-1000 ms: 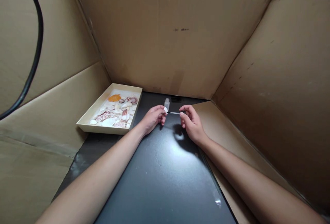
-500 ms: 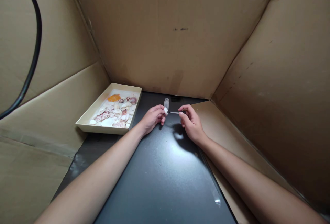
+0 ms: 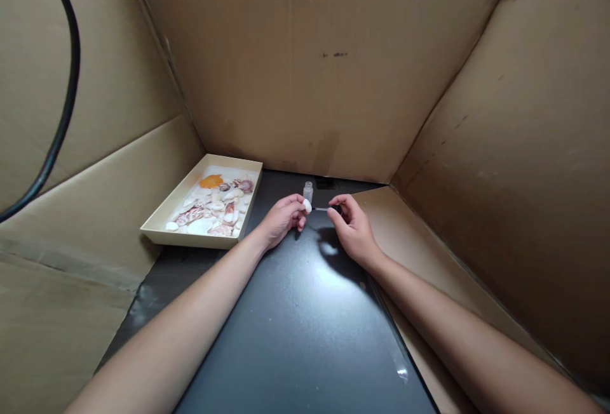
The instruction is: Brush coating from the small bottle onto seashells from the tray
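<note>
Between the fingertips of my left hand [image 3: 284,218] is a small white seashell [image 3: 307,206]. My right hand [image 3: 351,223] pinches a thin brush [image 3: 320,209] with a dark tip and a pale stem; its dark handle end is mostly hidden by the fingers. The brush lies level, its tip at or very near the shell's right side. Just behind the shell, a small clear glass bottle [image 3: 308,190] stands upright and uncapped on the dark table [image 3: 305,325].
A cream tray [image 3: 190,240] on the left holds several seashells and an orange piece [image 3: 211,181]. Cardboard walls [image 3: 305,71] enclose the back and sides. A cardboard sheet [image 3: 410,236] lies along the right. A black cable [image 3: 74,52] hangs at upper left.
My right hand has shifted very slightly left, with the brush tip still by the shell. The shell appears turned a little in my left fingers. Bottle and tray stay put.
</note>
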`<action>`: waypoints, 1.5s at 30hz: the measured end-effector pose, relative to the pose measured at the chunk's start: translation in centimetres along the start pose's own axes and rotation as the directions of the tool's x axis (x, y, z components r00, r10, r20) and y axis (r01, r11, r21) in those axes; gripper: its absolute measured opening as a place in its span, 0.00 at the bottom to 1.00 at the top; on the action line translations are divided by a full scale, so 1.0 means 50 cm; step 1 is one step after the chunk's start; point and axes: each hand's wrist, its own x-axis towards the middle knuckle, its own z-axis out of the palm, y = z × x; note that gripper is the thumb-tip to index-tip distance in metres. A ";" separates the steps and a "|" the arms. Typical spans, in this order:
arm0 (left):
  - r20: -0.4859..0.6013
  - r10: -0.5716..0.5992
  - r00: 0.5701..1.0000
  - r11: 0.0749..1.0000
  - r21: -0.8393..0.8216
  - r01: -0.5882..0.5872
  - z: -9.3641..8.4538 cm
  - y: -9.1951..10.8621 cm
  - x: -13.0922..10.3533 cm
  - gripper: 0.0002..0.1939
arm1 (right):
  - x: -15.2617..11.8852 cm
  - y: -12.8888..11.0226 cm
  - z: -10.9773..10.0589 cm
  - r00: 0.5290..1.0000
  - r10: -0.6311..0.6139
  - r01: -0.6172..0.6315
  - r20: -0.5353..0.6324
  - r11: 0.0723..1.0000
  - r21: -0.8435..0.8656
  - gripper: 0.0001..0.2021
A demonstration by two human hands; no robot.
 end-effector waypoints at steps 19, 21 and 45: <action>0.014 -0.009 1.000 1.000 -0.006 0.009 -0.001 0.000 0.001 0.03 | 0.003 0.001 0.002 0.999 -0.002 0.000 0.053 0.999 0.035 0.08; 0.014 -0.012 1.000 1.000 -0.008 0.012 -0.001 0.000 0.001 0.04 | 0.003 0.001 0.001 1.000 -0.003 0.003 0.028 1.000 -0.016 0.08; 0.006 -0.013 1.000 1.000 0.011 0.013 0.001 0.002 -0.001 0.03 | 0.002 0.000 0.002 0.998 -0.009 0.009 0.056 1.000 -0.004 0.07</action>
